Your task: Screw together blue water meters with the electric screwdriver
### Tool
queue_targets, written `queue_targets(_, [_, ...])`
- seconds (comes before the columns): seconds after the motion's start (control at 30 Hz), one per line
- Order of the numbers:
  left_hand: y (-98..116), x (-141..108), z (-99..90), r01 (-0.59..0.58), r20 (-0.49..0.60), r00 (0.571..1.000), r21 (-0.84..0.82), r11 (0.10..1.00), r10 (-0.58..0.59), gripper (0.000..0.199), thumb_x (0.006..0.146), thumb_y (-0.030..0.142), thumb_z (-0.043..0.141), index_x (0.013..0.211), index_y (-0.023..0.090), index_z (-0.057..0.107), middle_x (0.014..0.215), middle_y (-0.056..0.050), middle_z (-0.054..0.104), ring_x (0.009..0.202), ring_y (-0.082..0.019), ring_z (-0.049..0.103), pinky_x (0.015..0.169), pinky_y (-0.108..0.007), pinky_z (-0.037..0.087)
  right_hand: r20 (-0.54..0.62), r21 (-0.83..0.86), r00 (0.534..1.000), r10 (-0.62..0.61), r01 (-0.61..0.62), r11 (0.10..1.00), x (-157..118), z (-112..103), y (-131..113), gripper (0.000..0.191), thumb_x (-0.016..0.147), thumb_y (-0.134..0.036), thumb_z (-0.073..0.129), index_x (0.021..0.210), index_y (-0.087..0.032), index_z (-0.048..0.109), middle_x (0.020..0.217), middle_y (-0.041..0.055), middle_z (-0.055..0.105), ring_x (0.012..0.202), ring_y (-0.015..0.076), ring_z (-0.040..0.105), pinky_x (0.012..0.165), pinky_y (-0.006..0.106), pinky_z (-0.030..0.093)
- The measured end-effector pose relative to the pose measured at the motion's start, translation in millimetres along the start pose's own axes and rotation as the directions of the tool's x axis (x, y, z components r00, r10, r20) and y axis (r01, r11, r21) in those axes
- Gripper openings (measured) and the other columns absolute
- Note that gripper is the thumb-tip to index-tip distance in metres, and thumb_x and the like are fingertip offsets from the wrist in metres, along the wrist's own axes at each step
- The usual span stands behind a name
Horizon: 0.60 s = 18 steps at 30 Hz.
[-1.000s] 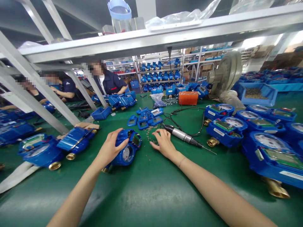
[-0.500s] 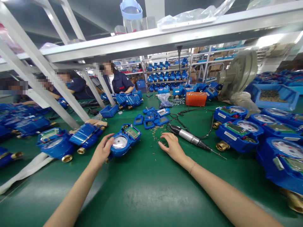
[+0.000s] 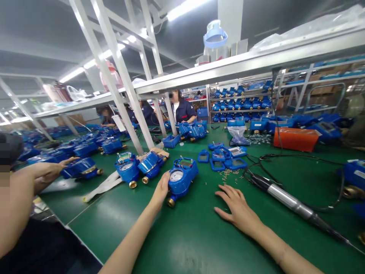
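Stretching across the whole frame, a green desk [image 3: 194, 243] runs beneath a white metal shelf [image 3: 242, 66] at the top right, and rows of blue water meters crowd its far end. At the back centre, a co-worker in a navy jacket [image 3: 184, 111] sits behind a cluster of meters. Another person's arm [image 3: 28, 179] enters at the left edge, its hand [image 3: 49, 169] near a meter [image 3: 81, 168].

At lower centre stands the blue water meter [image 3: 182, 180], its brass fitting pointing toward the viewer. The left hand [image 3: 162, 188] clasps its left side, the fingers [image 3: 165, 178] closed against the casing. The right hand [image 3: 238, 207] lies open on the desk, its fingers [image 3: 224, 194] spread and holding nothing, between the meter and an electric screwdriver [image 3: 288, 199]. Blue plastic covers [image 3: 225, 158] and loose brass screws [image 3: 228, 174] lie just above it.
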<state>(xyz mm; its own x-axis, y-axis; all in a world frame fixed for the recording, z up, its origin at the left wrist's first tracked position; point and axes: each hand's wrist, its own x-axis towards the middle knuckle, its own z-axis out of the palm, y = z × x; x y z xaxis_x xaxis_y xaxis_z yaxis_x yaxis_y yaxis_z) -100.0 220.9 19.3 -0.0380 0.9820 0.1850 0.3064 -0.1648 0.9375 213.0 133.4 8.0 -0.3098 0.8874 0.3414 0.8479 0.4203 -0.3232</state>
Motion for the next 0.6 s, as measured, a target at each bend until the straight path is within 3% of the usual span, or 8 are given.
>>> queue_targets(0.2, [14.1,-10.7,1.8,-0.164,-0.013,0.986,0.135,0.977,0.167,0.056,0.094,0.054,0.041,0.138,0.019,0.046,0.14,-0.013,0.054,0.129,-0.027,0.052,0.11,-0.042,0.039,-0.096,-0.028,0.994,-0.046,0.044,0.999,33.6,7.2,10.2,0.023,0.091,-0.032,0.057,0.107,-0.02,0.066,0.123,0.0159,0.064,0.12,0.0328,0.056,0.1,0.056,0.043])
queue_targets(0.37, [22.7,-18.6,0.2,-0.273,-0.026,0.956,0.273,0.923,0.291,0.066,0.088,0.052,0.054,0.143,0.02,0.038,0.146,-0.014,0.041,0.136,-0.03,0.04,0.117,-0.047,0.026,-0.081,-0.029,0.993,-0.084,0.082,0.996,29.1,-4.1,-3.7,0.019,0.095,-0.029,0.051,0.105,-0.019,0.065,0.121,0.0119,0.065,0.119,0.0268,0.056,0.105,0.05,0.038])
queue_targets(0.6, [16.3,-17.3,2.6,-0.308,0.024,0.947,0.36,0.881,0.321,0.075,0.079,0.048,0.068,0.142,0.02,0.037,0.14,-0.014,0.043,0.132,-0.031,0.042,0.113,-0.048,0.033,0.038,0.023,0.959,-0.279,0.279,0.96,16.4,-8.0,-41.0,0.023,0.095,-0.035,0.054,0.113,-0.023,0.063,0.134,0.0059,0.06,0.133,0.0232,0.046,0.113,0.045,0.031])
